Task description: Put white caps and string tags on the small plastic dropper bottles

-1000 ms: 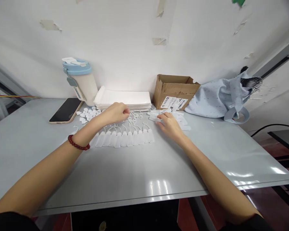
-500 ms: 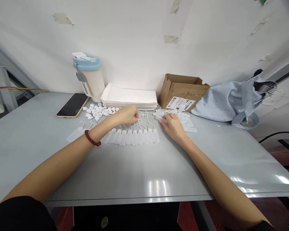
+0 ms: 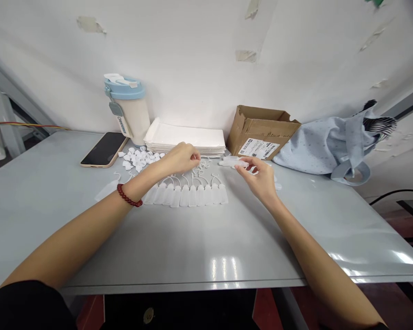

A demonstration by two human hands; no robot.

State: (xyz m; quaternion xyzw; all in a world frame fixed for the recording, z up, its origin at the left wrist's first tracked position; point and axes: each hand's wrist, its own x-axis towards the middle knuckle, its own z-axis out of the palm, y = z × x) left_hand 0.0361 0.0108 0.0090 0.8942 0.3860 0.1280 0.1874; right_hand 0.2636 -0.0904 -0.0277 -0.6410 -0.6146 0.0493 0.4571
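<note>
My left hand (image 3: pixel 181 158) is closed in a pinch above a small heap of white strings (image 3: pixel 203 166); what its fingers hold, if anything, is too small to make out. My right hand (image 3: pixel 259 178) pinches a translucent white plastic tag (image 3: pixel 241 163) between thumb and fingers, over a pile of similar pieces (image 3: pixel 278 184) partly hidden behind it. Between the hands and the table's front edge lies a row of translucent tags (image 3: pixel 192 196) with white string loops at their tops. Another tag (image 3: pixel 106 190) lies apart, left of my left wrist.
Small white folded pieces (image 3: pixel 137 158) lie beside a phone (image 3: pixel 103 150). Along the wall stand a blue-lidded cup (image 3: pixel 134 112), a stack of white envelopes (image 3: pixel 187 137), an open cardboard box (image 3: pixel 258 133) and a light-blue cloth bag (image 3: pixel 316 144). The grey table (image 3: pixel 165 247) has a straight front edge.
My right hand has lifted from the pile and moved slightly right, now with a tag in its fingers. My left hand has shifted a little up and stays closed.
</note>
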